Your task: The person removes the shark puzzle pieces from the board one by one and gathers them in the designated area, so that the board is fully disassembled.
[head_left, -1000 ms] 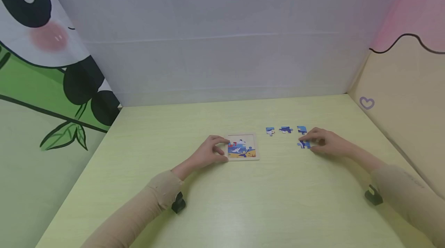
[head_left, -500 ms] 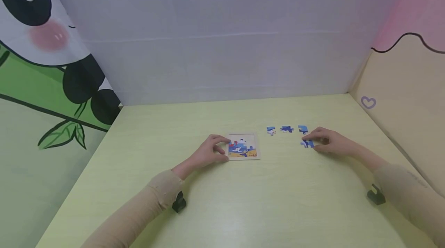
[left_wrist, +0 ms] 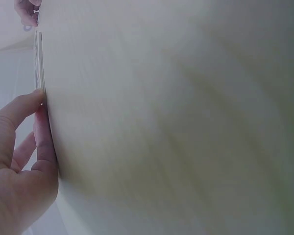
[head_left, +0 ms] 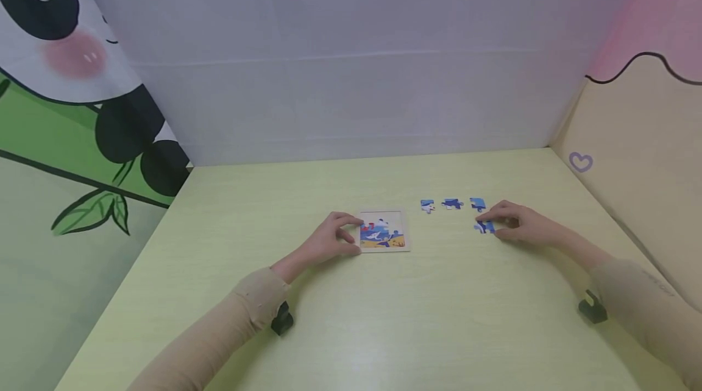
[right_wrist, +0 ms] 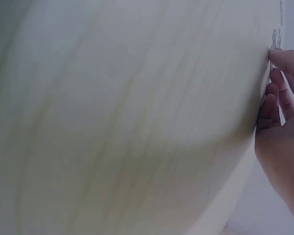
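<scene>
A small square jigsaw tray (head_left: 407,234) with a pale rim lies flat on the table, partly filled with a sea picture and bare along its top. My left hand (head_left: 328,240) holds its left edge, thumb near the lower corner and index finger higher up. In the left wrist view the thumb (left_wrist: 27,106) presses on the tray's edge. To the right, my right hand (head_left: 521,224) pinches a blue and white puzzle piece (head_left: 485,227) low at the tabletop. The right wrist view shows that hand (right_wrist: 286,112) at the table surface, the piece seen only edge-on.
Three loose puzzle pieces lie in a row behind: a white and blue one (head_left: 427,206), a dark blue one (head_left: 452,203) and a blue one (head_left: 478,203) just beyond the right fingertips. A pale wall (head_left: 351,105) closes off the table's (head_left: 351,330) back.
My right hand has slid its puzzle piece slightly to the right, then stayed put over the last half second. The left hand and tray have kept their places.
</scene>
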`<state>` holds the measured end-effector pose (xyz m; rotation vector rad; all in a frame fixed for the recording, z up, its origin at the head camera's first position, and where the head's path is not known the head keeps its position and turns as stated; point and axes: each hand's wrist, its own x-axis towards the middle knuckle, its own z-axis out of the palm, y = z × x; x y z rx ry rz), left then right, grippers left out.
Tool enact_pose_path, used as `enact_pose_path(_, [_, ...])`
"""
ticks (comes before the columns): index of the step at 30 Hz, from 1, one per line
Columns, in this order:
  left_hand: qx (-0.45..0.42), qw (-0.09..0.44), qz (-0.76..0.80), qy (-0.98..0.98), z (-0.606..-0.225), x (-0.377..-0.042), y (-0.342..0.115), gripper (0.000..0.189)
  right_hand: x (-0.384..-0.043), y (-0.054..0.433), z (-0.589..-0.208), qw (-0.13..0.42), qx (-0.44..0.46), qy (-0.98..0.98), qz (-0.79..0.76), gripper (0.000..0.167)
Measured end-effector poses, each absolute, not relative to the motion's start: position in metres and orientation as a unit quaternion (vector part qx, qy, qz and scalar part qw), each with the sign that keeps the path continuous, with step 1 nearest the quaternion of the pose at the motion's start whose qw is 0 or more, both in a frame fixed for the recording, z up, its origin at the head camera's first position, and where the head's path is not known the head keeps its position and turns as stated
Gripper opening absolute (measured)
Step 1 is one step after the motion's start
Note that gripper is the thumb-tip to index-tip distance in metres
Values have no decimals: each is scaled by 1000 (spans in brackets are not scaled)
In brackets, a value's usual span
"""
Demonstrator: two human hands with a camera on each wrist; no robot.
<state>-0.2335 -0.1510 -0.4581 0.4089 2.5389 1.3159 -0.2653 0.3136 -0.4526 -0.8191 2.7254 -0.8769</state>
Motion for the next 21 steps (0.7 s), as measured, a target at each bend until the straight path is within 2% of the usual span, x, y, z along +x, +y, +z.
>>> enact_pose_path(21, [135, 130, 454, 871, -454, -231, -151, 65, -261, 311, -453, 80, -249, 913, -312, 44])
